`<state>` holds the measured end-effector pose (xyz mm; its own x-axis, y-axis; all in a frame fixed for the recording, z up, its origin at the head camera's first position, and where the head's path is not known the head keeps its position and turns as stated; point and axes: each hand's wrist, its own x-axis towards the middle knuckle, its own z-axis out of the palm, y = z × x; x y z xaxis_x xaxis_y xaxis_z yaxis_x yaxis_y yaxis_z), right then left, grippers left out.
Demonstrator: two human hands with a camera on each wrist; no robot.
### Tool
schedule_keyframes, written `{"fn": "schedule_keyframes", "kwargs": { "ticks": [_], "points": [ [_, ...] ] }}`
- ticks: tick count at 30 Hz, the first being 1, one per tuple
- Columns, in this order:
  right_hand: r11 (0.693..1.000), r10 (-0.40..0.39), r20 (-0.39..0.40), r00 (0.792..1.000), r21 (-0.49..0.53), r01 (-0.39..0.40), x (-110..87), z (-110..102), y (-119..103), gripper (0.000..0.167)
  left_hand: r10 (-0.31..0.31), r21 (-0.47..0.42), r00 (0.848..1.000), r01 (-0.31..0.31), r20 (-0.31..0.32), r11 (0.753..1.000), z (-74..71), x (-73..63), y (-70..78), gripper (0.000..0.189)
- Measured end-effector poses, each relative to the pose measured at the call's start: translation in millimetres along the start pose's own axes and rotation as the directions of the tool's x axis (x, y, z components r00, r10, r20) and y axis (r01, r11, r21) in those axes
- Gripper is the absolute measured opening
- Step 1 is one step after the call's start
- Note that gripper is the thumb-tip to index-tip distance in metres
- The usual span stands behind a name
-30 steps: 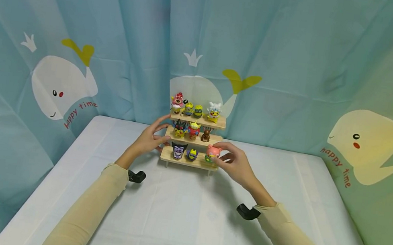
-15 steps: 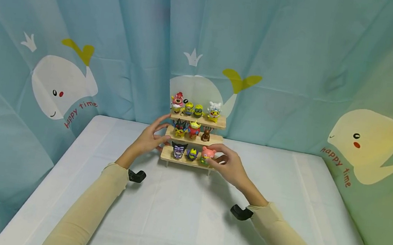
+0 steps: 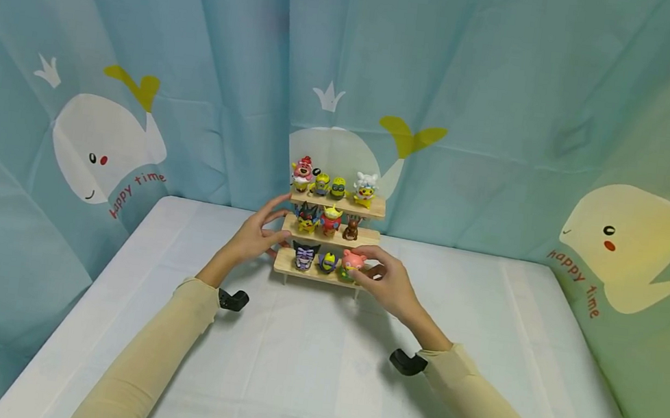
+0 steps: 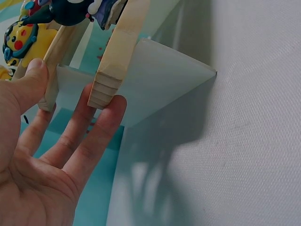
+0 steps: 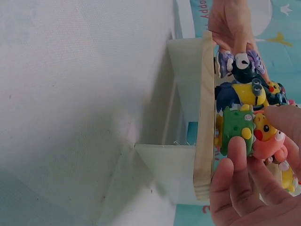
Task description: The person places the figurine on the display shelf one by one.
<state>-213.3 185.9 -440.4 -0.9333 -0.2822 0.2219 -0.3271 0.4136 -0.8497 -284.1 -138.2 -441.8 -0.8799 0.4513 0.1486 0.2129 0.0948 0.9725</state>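
Observation:
A three-tier wooden display shelf (image 3: pixel 327 277) holds small toy figurines. At its left end my left hand (image 3: pixel 254 236) holds it: in the left wrist view the thumb lies on the middle tier's edge and fingertips touch the ends of the boards. On the lowest tier, at the right, my right hand (image 3: pixel 391 284) pinches a pink-headed figurine (image 3: pixel 354 259) with a green body (image 5: pixel 237 125), thumb on one side and fingers on the other. Beside it stand a yellow minion figurine (image 3: pixel 327 263) in dark purple and a black-eared purple figurine (image 3: pixel 304 258).
The middle tier bears a yellow figurine in a dark hood (image 3: pixel 307 219), a red-suited figurine (image 3: pixel 330 222) and a brown figurine (image 3: pixel 350 229). Several figurines, among them a white-hooded one (image 3: pixel 365 190), line the top tier. A patterned curtain (image 3: pixel 494 117) hangs behind the white-covered table (image 3: pixel 305 364).
My right hand has moved slightly left with the pink-headed figurine, bringing it closer to the minion figurine and further in from the tier's right end. The left hand has stayed put.

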Motion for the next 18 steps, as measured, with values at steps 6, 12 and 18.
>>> {"fn": "schedule_keyframes", "kwargs": {
  "ticks": [6, 12, 18],
  "points": [
    [1.000, -0.009, 0.003, 1.000, -0.022, 0.009, 0.7, 1.3, -0.5, 0.038, -0.005, 0.001, 1.000, 0.005, -0.004, 1.000, 0.0, 0.4, 0.2, 0.078],
    [1.000, 0.007, 0.010, 1.000, -0.026, -0.007, 0.8, 2.5, -1.3, 0.039, -0.010, 0.000, 1.000, 0.010, -0.005, 1.000, 0.7, 0.5, 1.2, 0.078],
    [1.000, 0.000, 0.008, 1.000, -0.019, 0.000, -0.1, 2.6, -2.6, 0.040, -0.021, 0.003, 1.000, 0.021, -0.011, 1.000, 0.7, -0.8, 1.5, 0.078]
  ]
}}
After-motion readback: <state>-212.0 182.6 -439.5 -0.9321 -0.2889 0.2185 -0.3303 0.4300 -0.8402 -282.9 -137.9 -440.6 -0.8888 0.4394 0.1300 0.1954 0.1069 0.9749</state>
